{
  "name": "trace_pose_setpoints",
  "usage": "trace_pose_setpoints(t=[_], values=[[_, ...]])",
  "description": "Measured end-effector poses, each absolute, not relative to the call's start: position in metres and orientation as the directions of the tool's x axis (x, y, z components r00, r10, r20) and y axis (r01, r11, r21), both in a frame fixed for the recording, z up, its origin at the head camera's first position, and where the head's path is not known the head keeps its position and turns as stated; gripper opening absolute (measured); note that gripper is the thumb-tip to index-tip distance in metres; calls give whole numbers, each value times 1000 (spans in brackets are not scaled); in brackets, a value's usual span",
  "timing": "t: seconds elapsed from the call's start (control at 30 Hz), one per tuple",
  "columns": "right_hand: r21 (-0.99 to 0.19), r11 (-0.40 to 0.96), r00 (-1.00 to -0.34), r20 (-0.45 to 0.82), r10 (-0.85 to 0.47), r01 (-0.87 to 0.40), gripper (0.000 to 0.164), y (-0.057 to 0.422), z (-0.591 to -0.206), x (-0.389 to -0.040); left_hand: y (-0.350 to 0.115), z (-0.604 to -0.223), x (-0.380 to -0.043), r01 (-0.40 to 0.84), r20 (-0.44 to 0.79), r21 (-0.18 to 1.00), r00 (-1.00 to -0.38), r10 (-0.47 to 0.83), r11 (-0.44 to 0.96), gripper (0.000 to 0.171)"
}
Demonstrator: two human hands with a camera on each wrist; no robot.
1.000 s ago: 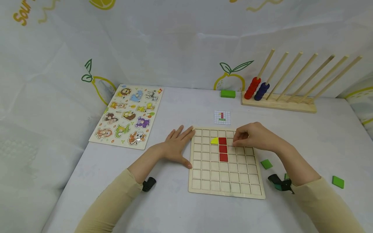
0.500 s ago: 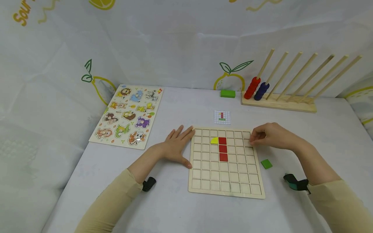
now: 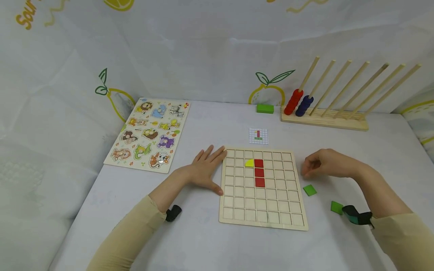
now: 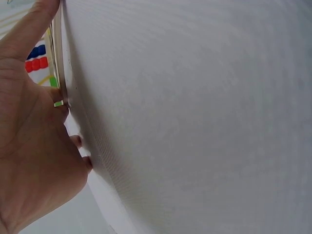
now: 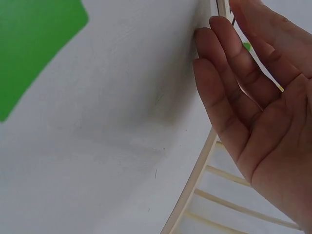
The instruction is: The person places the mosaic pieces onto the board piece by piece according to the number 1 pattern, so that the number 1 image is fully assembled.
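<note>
My left hand (image 3: 205, 171) lies spread at the left edge of the wooden grid board (image 3: 234, 224), its thumb and a fingertip at the rim. On the board are three red squares (image 3: 259, 172) in a column, with a yellow quarter-round piece (image 3: 249, 163) left of the top one. Just right of the board, over the table, hovers my right hand (image 3: 327, 163). The right wrist view shows its fingers (image 5: 222, 97) loosely bent, with nothing between them. A green square tile (image 3: 310, 190) lies close below it, and another green tile (image 3: 337, 207) sits near the wrist strap.
Behind the board lies a small printed pattern card (image 3: 259, 136). Farther back are a green block (image 3: 265, 108) and a wooden peg abacus (image 3: 323, 121) with red and dark blue beads. An animal puzzle board (image 3: 147, 135) lies at the left.
My right hand has moved right, from over the board to the table beside it. The tile near the right wrist shows again. My left hand and the coloured pieces stay put.
</note>
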State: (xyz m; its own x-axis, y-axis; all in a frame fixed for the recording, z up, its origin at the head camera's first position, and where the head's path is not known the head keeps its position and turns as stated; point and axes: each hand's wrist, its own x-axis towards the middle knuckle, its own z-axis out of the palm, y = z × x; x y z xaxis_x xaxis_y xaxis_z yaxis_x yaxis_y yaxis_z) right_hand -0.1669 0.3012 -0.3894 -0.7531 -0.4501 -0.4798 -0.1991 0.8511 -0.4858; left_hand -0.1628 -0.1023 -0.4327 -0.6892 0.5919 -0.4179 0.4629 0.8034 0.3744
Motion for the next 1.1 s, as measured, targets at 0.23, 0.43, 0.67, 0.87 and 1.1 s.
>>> trace_pose_setpoints(t=[0.23,0.43,0.67,0.87,1.1], values=[[-492,853,-736,-510,-444,-174,9,305,-389,-165,-102,-433,-164,461,-416,376,-690,592,803,130],[-523,841,-710,-541,-452,-137,12,307,-390,-163,-102,-432,-163,460,-419,373,-691,589,805,130],[-552,826,-679,-565,-469,-112,18,309,-395,-161,-102,-433,-163,463,-414,376,-691,593,802,130],[-575,812,-659,-575,-485,-96,24,307,-397,-160,-103,-434,-163,469,-410,377,-688,598,799,129],[-619,780,-659,-551,-512,-89,30,305,-401,-157,-103,-434,-163,470,-407,378,-690,599,798,130]])
